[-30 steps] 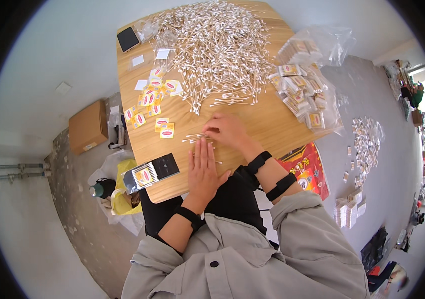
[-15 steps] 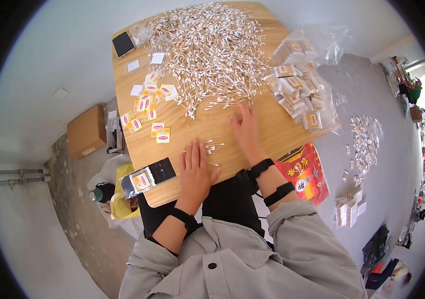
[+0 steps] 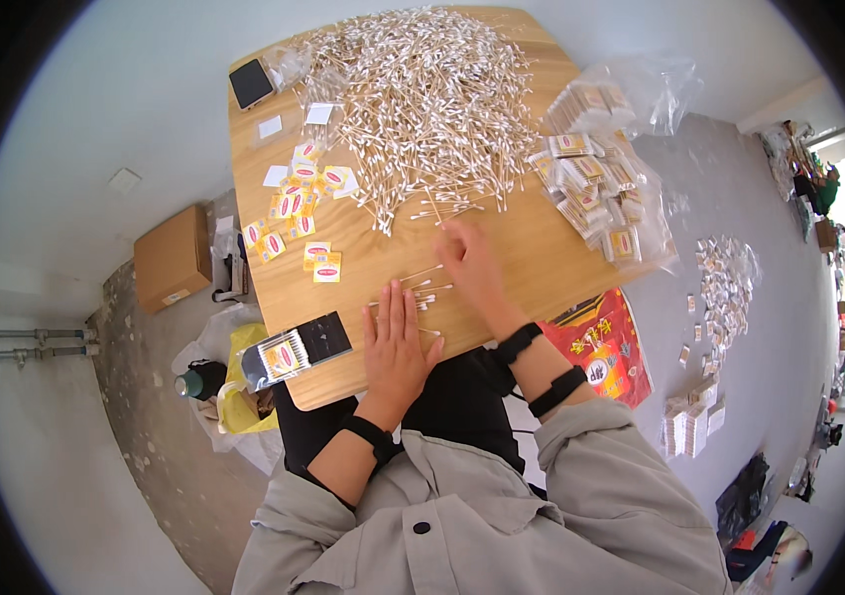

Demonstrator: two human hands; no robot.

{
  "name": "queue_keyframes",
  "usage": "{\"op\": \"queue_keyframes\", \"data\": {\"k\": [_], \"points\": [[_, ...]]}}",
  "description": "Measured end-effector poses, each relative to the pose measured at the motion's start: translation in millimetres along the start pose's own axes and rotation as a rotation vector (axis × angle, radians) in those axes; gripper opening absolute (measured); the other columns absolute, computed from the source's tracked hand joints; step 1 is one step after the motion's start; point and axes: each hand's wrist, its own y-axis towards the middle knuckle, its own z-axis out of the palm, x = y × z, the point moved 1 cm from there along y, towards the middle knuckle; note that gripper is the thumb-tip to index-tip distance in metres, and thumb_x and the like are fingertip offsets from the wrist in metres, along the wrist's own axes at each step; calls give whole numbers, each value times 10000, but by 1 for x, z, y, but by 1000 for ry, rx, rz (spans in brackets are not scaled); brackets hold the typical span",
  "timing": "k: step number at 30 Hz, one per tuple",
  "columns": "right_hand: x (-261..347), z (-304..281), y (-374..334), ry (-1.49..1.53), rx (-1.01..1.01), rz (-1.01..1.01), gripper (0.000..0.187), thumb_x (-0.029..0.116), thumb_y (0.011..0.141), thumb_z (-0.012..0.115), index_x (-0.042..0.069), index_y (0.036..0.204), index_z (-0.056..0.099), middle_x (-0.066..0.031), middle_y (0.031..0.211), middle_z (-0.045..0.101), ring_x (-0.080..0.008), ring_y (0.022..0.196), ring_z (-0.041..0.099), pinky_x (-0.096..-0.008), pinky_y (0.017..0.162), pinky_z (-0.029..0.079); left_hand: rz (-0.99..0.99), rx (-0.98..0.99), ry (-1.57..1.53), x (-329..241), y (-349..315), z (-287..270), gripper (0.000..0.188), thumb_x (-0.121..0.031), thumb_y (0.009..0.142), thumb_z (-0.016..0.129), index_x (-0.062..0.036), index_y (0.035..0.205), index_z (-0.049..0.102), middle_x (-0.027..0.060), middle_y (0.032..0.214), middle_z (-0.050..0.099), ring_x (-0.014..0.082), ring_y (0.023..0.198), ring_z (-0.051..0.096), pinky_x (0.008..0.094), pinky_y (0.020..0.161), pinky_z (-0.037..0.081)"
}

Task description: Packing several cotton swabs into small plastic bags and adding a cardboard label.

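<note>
My left hand lies flat near the table's front edge, fingers stretched out. Its fingertips rest beside and partly over a small group of cotton swabs. My right hand is just below the lower edge of a large heap of cotton swabs. Motion smears its bent fingers, so whether they hold a swab cannot be seen. Left of my left hand, a clear packet of swabs with a yellow-and-white card rests on a black flat rectangular piece.
Yellow-and-white cards lie scattered on the left of the wooden table, a phone beyond them. Filled swab packets pile up at the right edge. A red bag is below; more packets cover part of the floor.
My right hand has drawn slightly back and left from the heap's edge, its fingers now blurred. Another swab shows beside the small group. My left hand stays flat, shifted slightly.
</note>
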Motion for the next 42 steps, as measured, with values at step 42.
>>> {"op": "queue_keyframes", "data": {"k": [42], "points": [[11,9,-41,652,-63,121,369,226,1041,416,-28,1288,521,-128,1258,527,-219,1193,513,-322,1037,380,70,-36,-198,32,38,-4,957,-321,751,776,16,1476,250,211,1490,346,374,1392,322,494,1147,252]]}}
